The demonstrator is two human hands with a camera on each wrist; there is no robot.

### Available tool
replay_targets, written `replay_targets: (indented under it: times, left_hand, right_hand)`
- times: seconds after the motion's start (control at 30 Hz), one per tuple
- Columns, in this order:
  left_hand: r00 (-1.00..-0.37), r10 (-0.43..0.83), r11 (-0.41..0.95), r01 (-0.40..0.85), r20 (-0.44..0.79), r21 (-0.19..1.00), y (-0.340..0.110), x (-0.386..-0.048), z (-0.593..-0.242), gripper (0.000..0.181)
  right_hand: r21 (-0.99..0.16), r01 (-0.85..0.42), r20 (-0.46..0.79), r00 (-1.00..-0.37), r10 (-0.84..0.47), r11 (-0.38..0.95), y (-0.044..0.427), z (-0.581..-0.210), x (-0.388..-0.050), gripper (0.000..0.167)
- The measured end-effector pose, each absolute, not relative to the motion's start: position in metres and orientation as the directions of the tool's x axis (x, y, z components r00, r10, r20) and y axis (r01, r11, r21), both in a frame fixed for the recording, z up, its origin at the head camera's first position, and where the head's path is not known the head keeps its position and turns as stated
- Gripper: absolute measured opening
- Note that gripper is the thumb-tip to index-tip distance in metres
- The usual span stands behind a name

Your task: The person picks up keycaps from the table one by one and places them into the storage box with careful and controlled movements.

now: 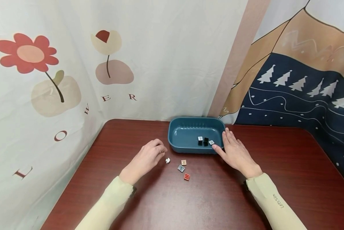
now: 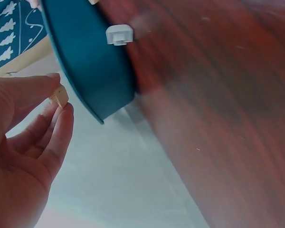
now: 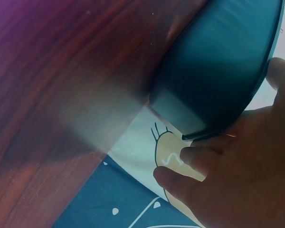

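Note:
My left hand (image 1: pixel 149 157) hovers left of a teal bin (image 1: pixel 196 150). In the left wrist view, its thumb and fingertips pinch a small beige keycap (image 2: pixel 61 96). A white keycap (image 1: pixel 167 160) lies on the table just below that hand. To its right are a beige keycap (image 1: pixel 183 162), a grey-blue keycap (image 1: pixel 181 168) and a red keycap (image 1: pixel 186 177). My right hand (image 1: pixel 237 152) rests on the bin's right end, fingers extended along the outside and thumb over the rim. Inside the bin, white keycaps (image 1: pixel 200 138) and black keycaps (image 1: pixel 206 140) sit near that thumb.
The bin stands near the back edge of a reddish-brown table (image 1: pixel 218 198). Behind it hangs a white curtain (image 1: pixel 172 64) with flower prints. A dark blue, tree-patterned cloth (image 1: pixel 298 102) hangs at the right.

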State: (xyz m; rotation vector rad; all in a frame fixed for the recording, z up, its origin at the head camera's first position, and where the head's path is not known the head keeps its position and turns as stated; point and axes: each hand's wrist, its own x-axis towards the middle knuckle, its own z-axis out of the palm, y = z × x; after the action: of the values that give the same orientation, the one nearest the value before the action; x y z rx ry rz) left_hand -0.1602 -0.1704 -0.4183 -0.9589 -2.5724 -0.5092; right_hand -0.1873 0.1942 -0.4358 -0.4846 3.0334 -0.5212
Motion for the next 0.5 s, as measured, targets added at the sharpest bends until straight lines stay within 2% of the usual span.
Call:
replay_targets:
  times: [0.5]
  left_hand:
    - [-0.716,0.483,0.692,0.665,0.504,0.281,-0.136,-0.173,-0.4,0.014]
  right_hand:
    - [-0.331,-0.294,0.03,-0.953,-0.302,0.897,0.195,-0.439,-0.188,0.1]
